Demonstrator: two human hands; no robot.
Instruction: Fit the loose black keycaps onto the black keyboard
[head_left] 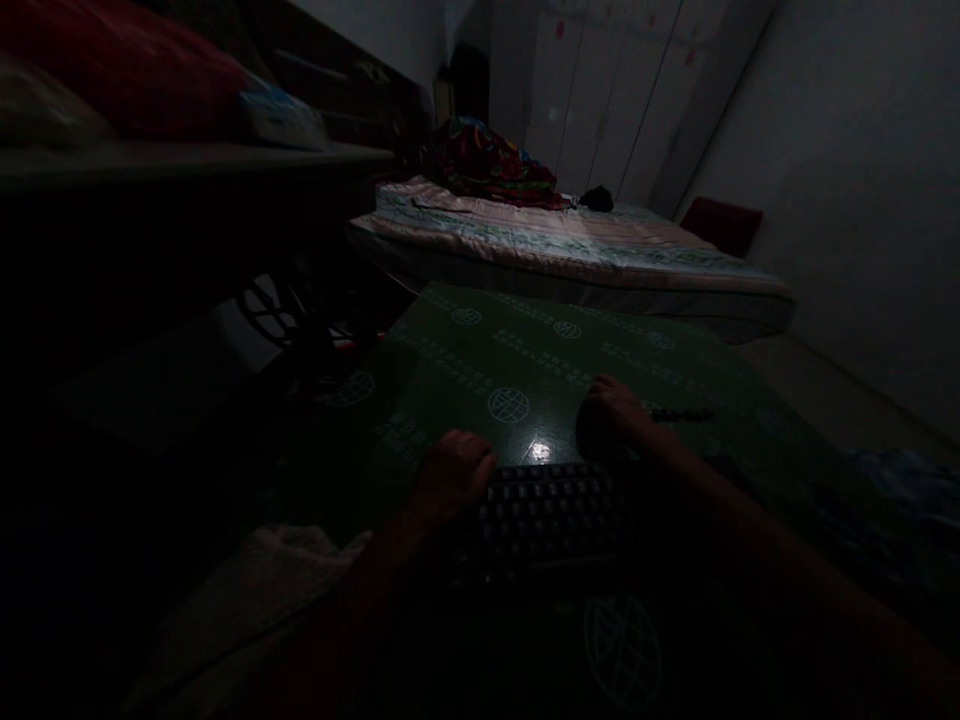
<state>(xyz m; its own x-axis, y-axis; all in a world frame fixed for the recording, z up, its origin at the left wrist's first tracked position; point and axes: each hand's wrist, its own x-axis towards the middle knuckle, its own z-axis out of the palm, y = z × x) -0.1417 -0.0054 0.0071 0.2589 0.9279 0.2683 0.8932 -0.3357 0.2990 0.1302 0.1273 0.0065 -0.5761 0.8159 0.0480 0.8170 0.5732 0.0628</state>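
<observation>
The view is very dark. A black keyboard [551, 515] lies on a green board-like tabletop [450, 365] printed with pale globe marks and lettering. My left hand [454, 468] is closed at the keyboard's upper left corner, its fingers curled against the edge. Just beyond the keyboard's far edge, my right hand [611, 412] is closed in a fist-like curl over the tabletop. Shadow hides what it holds, if anything. A thin dark strip-shaped object [681, 414] shows to the right of that wrist; I cannot tell its kind.
A light cloth [289, 565] lies at the lower left. Beyond the table stands a bed [525, 235] with a bunched red patterned blanket [487, 160]. A shelf [195, 165] on the left bears bags and a packet. Beneath it is a dark spoked wheel [266, 308].
</observation>
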